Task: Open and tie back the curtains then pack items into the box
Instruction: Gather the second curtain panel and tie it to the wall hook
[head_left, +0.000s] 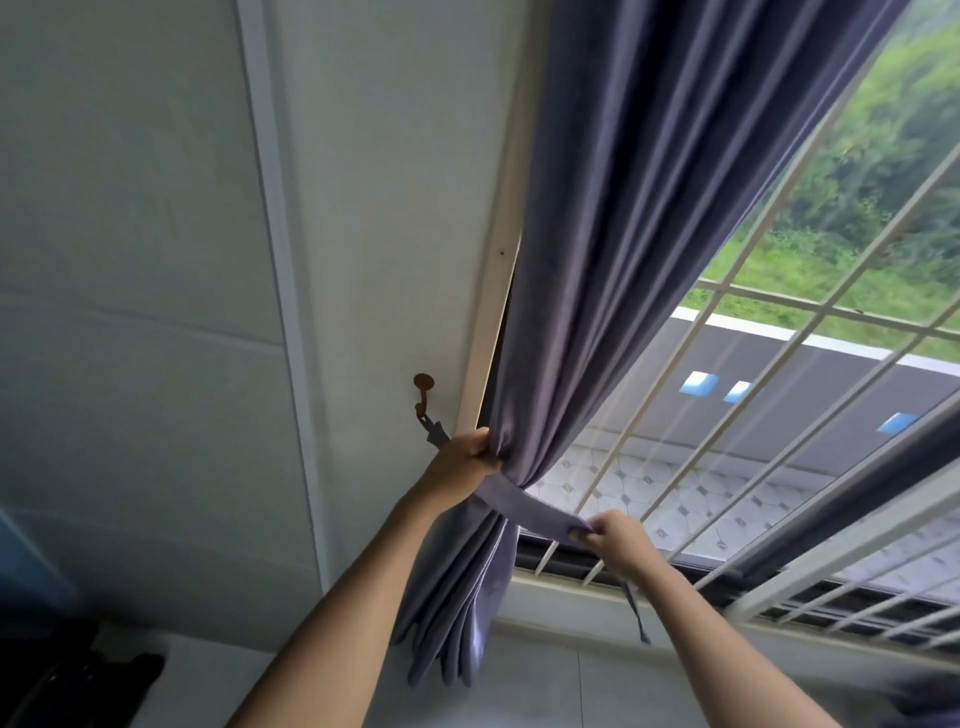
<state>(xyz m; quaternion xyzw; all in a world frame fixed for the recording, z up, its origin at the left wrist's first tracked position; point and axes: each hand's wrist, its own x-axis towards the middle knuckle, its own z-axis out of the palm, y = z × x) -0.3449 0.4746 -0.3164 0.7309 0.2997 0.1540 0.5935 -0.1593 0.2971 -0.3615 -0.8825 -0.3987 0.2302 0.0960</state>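
Observation:
A grey-purple curtain (623, 260) hangs at the left side of the window, gathered into a bunch at waist height. My left hand (467, 460) grips the gathered folds against the window frame. A matching fabric tie-back band (524, 506) wraps around the front of the bunch. My right hand (618, 538) pinches the band's free end, pulled out to the right; a thin cord (635, 608) dangles below that hand. The band's other end hangs from a brown wall hook (423, 387) left of the frame. No box is in view.
White window bars (779, 364) cross the pane, with a roof and greenery outside. A second curtain's edge (857, 499) hangs at the right. A white sill (571, 597) runs below the window. Dark objects (67, 675) lie on a white surface at the bottom left.

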